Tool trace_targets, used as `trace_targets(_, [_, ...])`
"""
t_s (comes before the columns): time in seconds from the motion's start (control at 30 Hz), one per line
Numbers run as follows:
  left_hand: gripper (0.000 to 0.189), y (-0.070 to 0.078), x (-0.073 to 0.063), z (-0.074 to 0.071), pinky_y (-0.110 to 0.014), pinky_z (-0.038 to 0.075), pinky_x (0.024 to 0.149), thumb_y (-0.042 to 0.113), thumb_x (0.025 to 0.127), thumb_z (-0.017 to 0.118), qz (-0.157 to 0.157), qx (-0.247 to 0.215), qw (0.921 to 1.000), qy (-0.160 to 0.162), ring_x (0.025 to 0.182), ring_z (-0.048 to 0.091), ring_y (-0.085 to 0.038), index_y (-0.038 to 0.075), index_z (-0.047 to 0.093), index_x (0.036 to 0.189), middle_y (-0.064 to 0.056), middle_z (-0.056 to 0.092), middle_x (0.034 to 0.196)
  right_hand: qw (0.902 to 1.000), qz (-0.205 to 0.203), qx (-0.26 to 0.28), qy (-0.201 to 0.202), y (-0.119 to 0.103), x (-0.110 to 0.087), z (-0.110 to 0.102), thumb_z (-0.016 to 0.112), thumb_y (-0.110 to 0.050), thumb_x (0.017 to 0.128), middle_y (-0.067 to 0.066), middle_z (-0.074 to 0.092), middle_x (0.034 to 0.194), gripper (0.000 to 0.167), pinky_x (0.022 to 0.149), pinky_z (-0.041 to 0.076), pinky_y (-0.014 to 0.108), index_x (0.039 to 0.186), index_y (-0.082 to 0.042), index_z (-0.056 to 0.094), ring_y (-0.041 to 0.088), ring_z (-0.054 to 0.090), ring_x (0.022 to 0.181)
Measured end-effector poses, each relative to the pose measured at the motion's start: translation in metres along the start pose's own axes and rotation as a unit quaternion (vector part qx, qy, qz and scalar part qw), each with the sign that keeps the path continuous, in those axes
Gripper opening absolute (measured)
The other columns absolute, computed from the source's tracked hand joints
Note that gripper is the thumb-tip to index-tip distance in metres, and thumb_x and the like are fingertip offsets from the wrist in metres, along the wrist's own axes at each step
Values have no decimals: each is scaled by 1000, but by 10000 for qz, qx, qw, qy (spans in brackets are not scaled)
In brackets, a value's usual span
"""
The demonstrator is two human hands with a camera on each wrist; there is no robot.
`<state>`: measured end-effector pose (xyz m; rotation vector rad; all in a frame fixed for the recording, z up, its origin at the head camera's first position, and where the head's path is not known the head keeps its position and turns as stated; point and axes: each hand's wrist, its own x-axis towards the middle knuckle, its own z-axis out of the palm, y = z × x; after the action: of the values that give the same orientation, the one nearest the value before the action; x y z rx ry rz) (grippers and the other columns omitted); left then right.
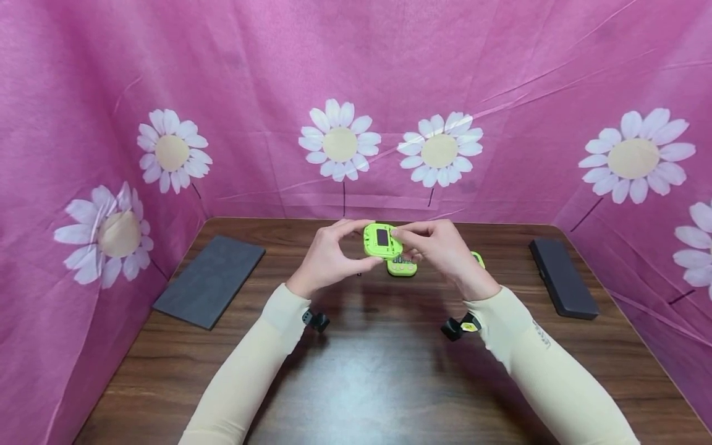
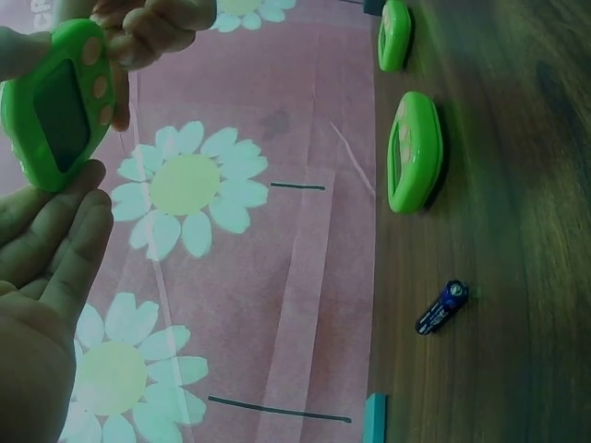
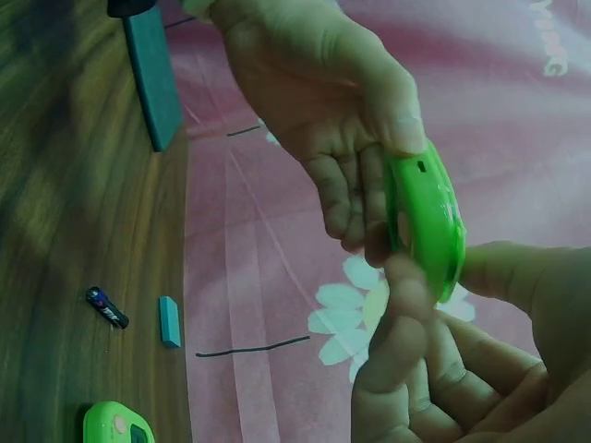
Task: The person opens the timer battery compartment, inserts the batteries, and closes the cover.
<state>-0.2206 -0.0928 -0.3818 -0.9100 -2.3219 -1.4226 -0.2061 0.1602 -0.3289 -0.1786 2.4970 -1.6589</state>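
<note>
Above the table, both hands hold a lime-green digital timer (image 1: 382,251), its back with a dark rectangular patch turned toward the head camera. My left hand (image 1: 328,254) grips it by opposite edges, with thumb and fingers spread around it. From the other side my right hand (image 1: 445,247) pinches it, thumb against the back and fingers at the front. In the left wrist view the timer's screen and round orange buttons show. A second green timer (image 2: 416,155) lies on the table beneath the hands, and a blue battery (image 2: 443,308) lies near it.
Another green timer (image 2: 394,35) sits farther right, mostly behind the right hand in the head view. A dark flat board (image 1: 210,281) lies at left, a black case (image 1: 563,278) at right. A small teal block (image 3: 169,321) lies near the back edge. Flowered pink cloth (image 1: 256,74) surrounds the table.
</note>
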Motion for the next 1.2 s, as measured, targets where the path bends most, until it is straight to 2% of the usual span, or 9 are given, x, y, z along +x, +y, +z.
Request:
trace_targets(0.1, [65,1,0,0,-39,62,103,24,83,101,-34,-77,10000,22,115,74,-18,12,77,142,-4,82,129,9999,63,73,-55,-3,-2,-3,80,-30,105,-3,78,75,38,67,62,25,129,0,82,11,75,71])
trace_targets(0.33, [64,-2,1,-7,-41,62,105,25,84,100,-181,-204,9996,74,118,74,-18,16,77,143,-1,82,133,9992,64,390,42,-3,-9,-8,80,-26,106,-4,78,75,39,67,64,25,132,3,79,7,72,68])
trace_targets(0.5, [67,-1,1,-17,-41,65,104,23,84,101,-321,-346,9986,228,114,76,-18,15,75,145,-2,81,133,9995,195,189,-135,28,-16,-5,78,-22,107,-1,79,78,38,69,67,29,134,6,77,8,73,69])
trace_targets(0.63, [67,-1,1,-22,-37,66,99,21,84,100,-358,-449,9979,285,108,77,-19,14,75,145,-4,82,128,9962,521,-161,-687,67,-22,6,74,-15,108,5,80,81,33,69,67,32,132,8,75,11,74,71])
trace_targets(0.77, [67,0,2,-25,-32,64,93,21,83,101,-321,-443,9980,328,107,77,-18,15,75,145,-4,82,124,9884,950,-359,-1133,95,-30,15,72,-11,108,8,80,80,24,64,64,30,122,8,75,12,72,68])
trace_targets(0.93, [67,0,3,-25,-28,61,87,21,83,101,-305,-490,9978,332,107,76,-17,17,76,145,-3,82,121,9827,1272,-353,-1300,110,-37,19,74,-7,105,10,78,76,15,58,63,28,112,7,73,12,72,63])
trace_targets(1.03, [67,0,2,-25,-28,61,90,20,83,101,-275,-527,9976,345,107,76,-16,17,75,146,-3,82,121,9820,1315,-384,-1300,113,-38,19,74,-5,104,10,77,75,13,58,64,29,108,7,72,12,72,62])
trace_targets(1.2, [68,1,2,-24,-30,63,93,20,83,100,-210,-549,9975,389,110,77,-19,16,75,146,-4,83,121,9811,1320,-800,-1168,113,-37,20,76,-7,102,9,77,72,10,57,65,31,98,1,72,13,72,60])
